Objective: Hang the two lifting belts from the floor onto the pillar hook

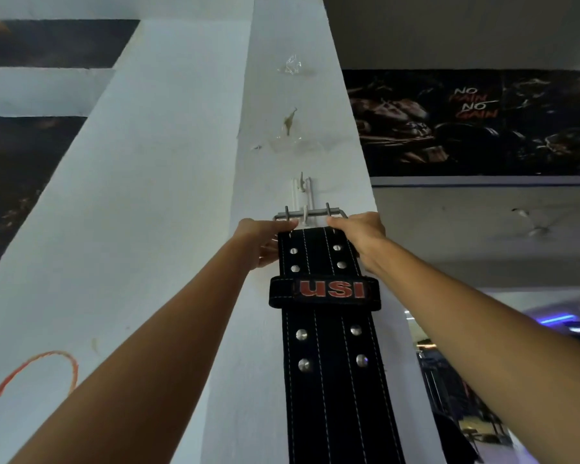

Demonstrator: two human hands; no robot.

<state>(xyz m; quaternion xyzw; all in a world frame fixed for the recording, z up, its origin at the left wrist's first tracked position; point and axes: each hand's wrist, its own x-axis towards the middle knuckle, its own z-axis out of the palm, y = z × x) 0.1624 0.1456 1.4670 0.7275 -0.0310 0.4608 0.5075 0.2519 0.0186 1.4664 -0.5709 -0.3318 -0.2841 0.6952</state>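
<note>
Hanging vertical — belt (329,346), buckle (310,214) up at hook (304,195), both hands (265,244) gripping.

"USI" on belt loop (325,291); "NO PAIN NO GAIN" on wall poster (476,102).

This is a gym. A wide dark poster (476,122) high on the wall shows straining muscled figures and the slogan "NO PAIN NO GAIN". A black leather lifting belt (329,346) with steel rivets and a red "USI" loop hangs against a white-painted pillar (188,162). Dim racks of equipment (449,390) stand at lower right under coloured lights.
</note>
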